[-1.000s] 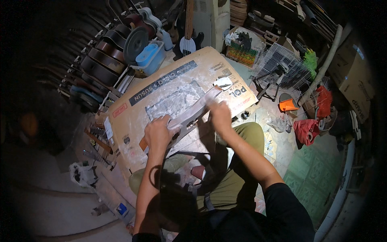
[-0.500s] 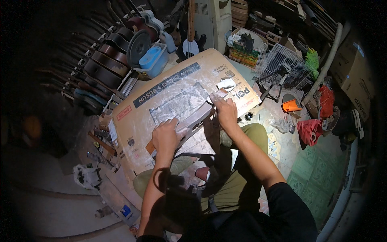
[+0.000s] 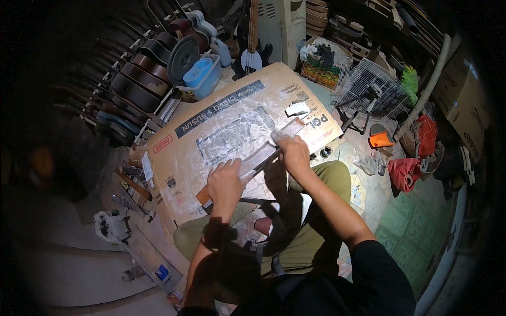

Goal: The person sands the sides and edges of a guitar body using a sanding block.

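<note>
A long, narrow wooden piece (image 3: 261, 156), grey with dust along its middle and brown at both ends, slants across the near side of a flattened cardboard box (image 3: 168, 158) over my lap. My left hand (image 3: 226, 184) is wrapped round it toward its left end. Farther up, my right hand (image 3: 293, 155) is closed on a small pale folded sheet (image 3: 273, 138) and presses it against the piece. The sheet's exact kind is hard to make out. Beyond the piece's far end lies a white folded scrap (image 3: 298, 109) on the cardboard, where pale dust is spread.
Several guitars (image 3: 137, 79) hang in a row at the left, beside a blue tub (image 3: 203, 79). A wire cage (image 3: 369, 84), an orange object (image 3: 380, 139) and a red bag (image 3: 404, 174) stand at right. A reddish-brown sheet (image 3: 262, 226) lies between my legs.
My right hand has slid back along the wooden piece toward me, uncovering its brown far end. The left hand has shifted slightly right and nearer, and more of the left end shows.
</note>
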Tool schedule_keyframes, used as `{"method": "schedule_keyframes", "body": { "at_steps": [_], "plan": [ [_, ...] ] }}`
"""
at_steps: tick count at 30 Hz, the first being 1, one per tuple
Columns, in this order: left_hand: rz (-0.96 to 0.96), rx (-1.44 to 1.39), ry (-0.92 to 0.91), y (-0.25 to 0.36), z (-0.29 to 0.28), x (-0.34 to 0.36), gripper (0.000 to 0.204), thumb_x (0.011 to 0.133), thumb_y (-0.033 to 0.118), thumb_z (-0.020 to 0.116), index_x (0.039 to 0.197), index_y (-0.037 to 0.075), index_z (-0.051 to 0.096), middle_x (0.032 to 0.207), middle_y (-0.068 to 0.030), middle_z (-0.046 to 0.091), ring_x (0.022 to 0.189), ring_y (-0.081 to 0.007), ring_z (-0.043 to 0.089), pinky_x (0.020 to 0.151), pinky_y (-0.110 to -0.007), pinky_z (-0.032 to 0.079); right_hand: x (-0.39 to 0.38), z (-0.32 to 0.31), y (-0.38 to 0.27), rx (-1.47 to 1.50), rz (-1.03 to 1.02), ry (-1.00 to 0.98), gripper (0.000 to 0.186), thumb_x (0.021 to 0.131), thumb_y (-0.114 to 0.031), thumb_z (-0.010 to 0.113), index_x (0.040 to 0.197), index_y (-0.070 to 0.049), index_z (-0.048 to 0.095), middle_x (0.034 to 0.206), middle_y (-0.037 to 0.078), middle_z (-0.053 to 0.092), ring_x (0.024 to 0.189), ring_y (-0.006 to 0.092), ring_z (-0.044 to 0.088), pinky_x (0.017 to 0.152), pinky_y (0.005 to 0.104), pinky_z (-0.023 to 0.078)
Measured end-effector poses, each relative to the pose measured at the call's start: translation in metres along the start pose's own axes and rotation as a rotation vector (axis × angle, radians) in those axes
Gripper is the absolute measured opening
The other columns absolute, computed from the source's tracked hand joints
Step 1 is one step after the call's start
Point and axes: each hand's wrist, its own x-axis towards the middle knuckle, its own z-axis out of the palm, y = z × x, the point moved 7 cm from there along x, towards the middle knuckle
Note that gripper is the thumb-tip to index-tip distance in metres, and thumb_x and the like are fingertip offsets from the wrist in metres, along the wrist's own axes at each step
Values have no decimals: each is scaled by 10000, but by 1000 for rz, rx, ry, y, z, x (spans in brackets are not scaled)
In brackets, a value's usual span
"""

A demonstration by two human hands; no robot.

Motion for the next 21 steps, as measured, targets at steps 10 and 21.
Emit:
{"method": "schedule_keyframes", "body": {
  "at_steps": [10,21],
  "plan": [
    [4,-33,29,6,-3,-3,339,692,291,844,888,95,648,838,-81,677,846,-296,660,750,-421,493,-23,16,-25,-41,-60,-189,478,741,-17,642,1207,-108,696,1145,126,707,901,360,639,820,446,541],
    [-9,-20,-12,6,3,-17,362,716,318,832,959,116,655,867,-57,678,886,-263,661,791,-415,480,-32,31,-28,102,-206,-121,330,844,-62,616,1159,-66,711,1202,163,693,985,385,669,841,451,535]
  ]
}}
